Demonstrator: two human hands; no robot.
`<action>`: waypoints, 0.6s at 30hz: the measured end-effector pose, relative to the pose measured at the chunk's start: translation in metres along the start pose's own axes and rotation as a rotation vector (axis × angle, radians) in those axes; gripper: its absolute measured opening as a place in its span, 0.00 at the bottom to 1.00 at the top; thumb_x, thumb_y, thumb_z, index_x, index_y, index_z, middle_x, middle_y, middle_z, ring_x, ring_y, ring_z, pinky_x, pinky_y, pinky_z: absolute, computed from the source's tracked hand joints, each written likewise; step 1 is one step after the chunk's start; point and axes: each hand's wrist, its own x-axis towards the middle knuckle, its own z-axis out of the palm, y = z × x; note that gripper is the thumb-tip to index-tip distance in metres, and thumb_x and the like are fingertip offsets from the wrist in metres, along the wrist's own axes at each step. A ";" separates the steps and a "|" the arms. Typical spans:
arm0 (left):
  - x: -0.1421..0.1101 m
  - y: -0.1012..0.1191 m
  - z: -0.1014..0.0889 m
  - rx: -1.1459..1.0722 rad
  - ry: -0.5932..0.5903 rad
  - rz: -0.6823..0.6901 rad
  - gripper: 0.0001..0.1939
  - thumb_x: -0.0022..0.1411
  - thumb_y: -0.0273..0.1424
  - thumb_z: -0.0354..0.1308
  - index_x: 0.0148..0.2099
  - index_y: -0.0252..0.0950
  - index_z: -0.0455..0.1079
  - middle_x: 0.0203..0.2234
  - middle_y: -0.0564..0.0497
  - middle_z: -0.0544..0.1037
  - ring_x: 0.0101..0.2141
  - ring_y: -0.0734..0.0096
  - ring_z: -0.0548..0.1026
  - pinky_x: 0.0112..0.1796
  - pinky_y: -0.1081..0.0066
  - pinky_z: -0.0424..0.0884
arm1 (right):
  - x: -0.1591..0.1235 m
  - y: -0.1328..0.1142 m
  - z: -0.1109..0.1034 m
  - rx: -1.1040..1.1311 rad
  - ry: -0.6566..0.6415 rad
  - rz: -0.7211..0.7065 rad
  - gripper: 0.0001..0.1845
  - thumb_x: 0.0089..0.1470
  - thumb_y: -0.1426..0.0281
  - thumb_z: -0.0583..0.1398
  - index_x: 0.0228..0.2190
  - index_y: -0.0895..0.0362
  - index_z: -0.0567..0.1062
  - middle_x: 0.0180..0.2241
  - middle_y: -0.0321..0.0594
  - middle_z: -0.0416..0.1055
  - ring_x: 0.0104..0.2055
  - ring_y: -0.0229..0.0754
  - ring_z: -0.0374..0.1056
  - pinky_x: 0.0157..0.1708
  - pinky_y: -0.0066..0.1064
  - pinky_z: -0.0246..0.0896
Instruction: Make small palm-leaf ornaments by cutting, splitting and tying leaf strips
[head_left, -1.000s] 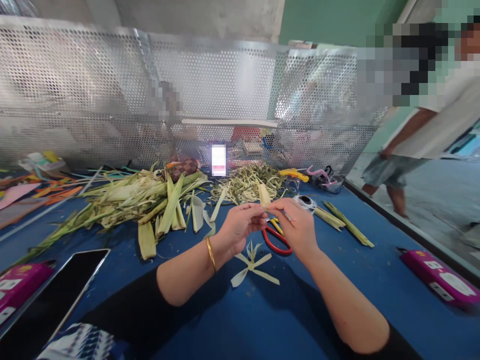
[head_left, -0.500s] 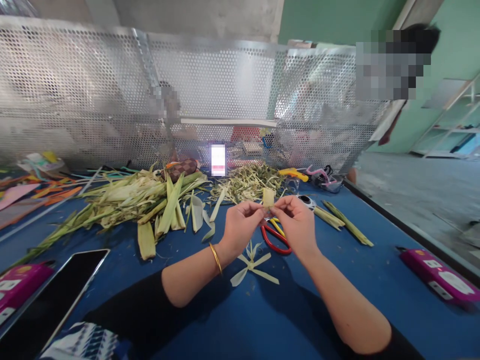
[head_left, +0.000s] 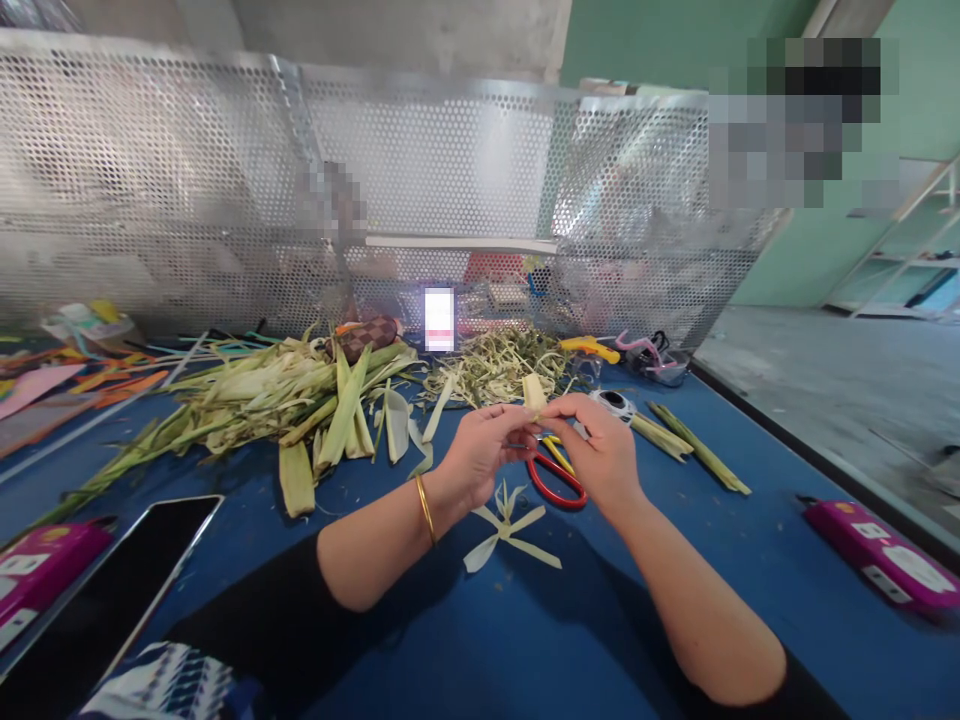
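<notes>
A short pale corn husk piece [head_left: 533, 391] stands upright between my hands, its lower end pinched at the fingertips. My left hand [head_left: 480, 452], with a gold bangle at the wrist, grips it by thumb and forefinger. Closed on the same end is my right hand [head_left: 601, 450]; the fingers hide exactly how it is folded or gathered. Below them on the blue table lie scissors [head_left: 556, 490] with red handles, partly covered by my right hand. Nearer to me rests a star-like shape of husk strips [head_left: 507, 532].
A big heap of husks [head_left: 247, 390] spreads at left, with shredded husk [head_left: 510, 362] behind my hands. A white tape roll [head_left: 616, 402] and husk stalks [head_left: 701, 450] lie right. A phone [head_left: 112, 590] and a magenta case [head_left: 877, 550] flank my arms. Perforated metal panel [head_left: 442, 150] stands behind.
The husk piece has tilted slightly. My left hand has turned, its lower fingers now less curled in, and my right fingers have shifted over the husk's lower end.
</notes>
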 end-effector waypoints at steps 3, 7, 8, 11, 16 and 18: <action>0.002 0.001 -0.001 0.030 0.009 0.038 0.05 0.48 0.28 0.63 0.27 0.32 0.71 0.22 0.52 0.73 0.23 0.78 0.69 0.28 0.74 0.69 | 0.001 -0.001 0.001 0.020 0.012 0.019 0.05 0.54 0.71 0.58 0.27 0.53 0.72 0.29 0.37 0.72 0.34 0.42 0.68 0.37 0.34 0.62; 0.004 -0.001 0.000 0.178 0.055 0.202 0.04 0.49 0.28 0.62 0.27 0.33 0.71 0.20 0.54 0.73 0.22 0.78 0.70 0.28 0.74 0.69 | 0.000 -0.004 0.002 0.056 0.051 0.142 0.05 0.51 0.70 0.60 0.25 0.54 0.73 0.26 0.36 0.72 0.30 0.41 0.67 0.33 0.32 0.62; 0.004 -0.002 0.000 0.224 0.064 0.247 0.04 0.50 0.29 0.61 0.27 0.33 0.71 0.20 0.54 0.74 0.22 0.78 0.70 0.28 0.74 0.69 | 0.000 -0.004 0.002 0.074 0.060 0.185 0.05 0.51 0.70 0.61 0.24 0.55 0.73 0.25 0.35 0.72 0.29 0.40 0.66 0.32 0.32 0.62; 0.005 -0.008 -0.001 0.369 0.074 0.369 0.04 0.54 0.30 0.58 0.28 0.35 0.71 0.19 0.54 0.74 0.22 0.76 0.71 0.28 0.75 0.69 | 0.000 -0.004 0.003 0.142 0.090 0.283 0.04 0.48 0.70 0.62 0.24 0.56 0.72 0.23 0.34 0.71 0.27 0.38 0.65 0.30 0.30 0.61; 0.006 -0.016 -0.005 0.518 0.086 0.458 0.06 0.57 0.31 0.55 0.30 0.36 0.71 0.21 0.53 0.75 0.24 0.73 0.73 0.29 0.74 0.69 | 0.001 -0.003 0.004 0.148 0.124 0.308 0.04 0.47 0.71 0.62 0.23 0.56 0.71 0.22 0.33 0.70 0.25 0.38 0.64 0.28 0.30 0.60; 0.006 -0.017 -0.005 0.517 0.091 0.454 0.06 0.57 0.31 0.55 0.31 0.36 0.71 0.23 0.52 0.76 0.24 0.73 0.74 0.30 0.73 0.70 | 0.000 -0.003 0.005 0.133 0.131 0.314 0.04 0.46 0.70 0.62 0.23 0.56 0.71 0.22 0.33 0.70 0.25 0.38 0.64 0.29 0.30 0.60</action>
